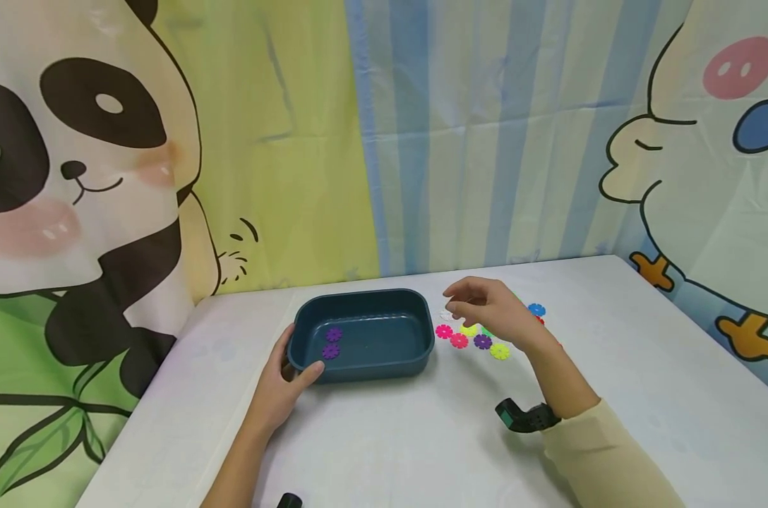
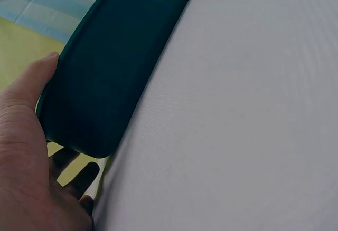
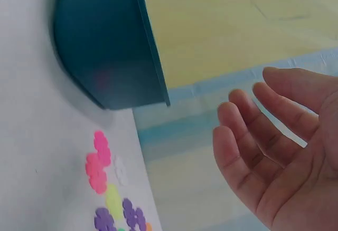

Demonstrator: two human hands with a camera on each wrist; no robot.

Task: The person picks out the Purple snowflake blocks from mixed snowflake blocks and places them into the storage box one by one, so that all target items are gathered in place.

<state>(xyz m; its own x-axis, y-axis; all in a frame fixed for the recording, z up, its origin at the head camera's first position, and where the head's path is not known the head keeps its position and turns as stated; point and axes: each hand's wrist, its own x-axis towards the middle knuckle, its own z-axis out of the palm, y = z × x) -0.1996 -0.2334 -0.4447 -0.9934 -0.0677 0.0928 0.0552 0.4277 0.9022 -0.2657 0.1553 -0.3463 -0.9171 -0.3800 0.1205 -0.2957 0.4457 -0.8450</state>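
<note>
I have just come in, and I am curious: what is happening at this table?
A person's left hand holds the left end of a blue tub, thumb at its rim. Two purple discs lie inside it. More discs, in pink, yellow, purple and other colours, lie on the white table just right of the tub. The right hand is raised near them, its fingers bent and holding nothing.

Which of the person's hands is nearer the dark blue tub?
Left: the left hand holds the tub at its left end, while the right hand hovers off its right end, near the flower-shaped pieces.
</note>
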